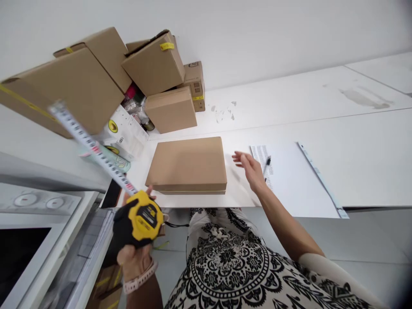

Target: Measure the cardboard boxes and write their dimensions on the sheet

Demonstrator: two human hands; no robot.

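My left hand (133,253) grips a yellow and black tape measure (141,219) below the table's front edge. Its tape blade (92,148) sticks out up and to the left, blurred. A flat brown cardboard box (188,164) lies on the white table (354,146) just ahead of me. My right hand (249,167) hovers open to the right of that box, fingers spread, holding nothing. A black pen (267,163) rests on a printed sheet of paper (289,176) right beside this hand.
Several cardboard boxes (154,64) are piled at the back left against the wall, with cans and white packages (127,131) among them. A long paper strip (322,180) lies along the sheet's right side. A white appliance (35,231) stands at lower left.
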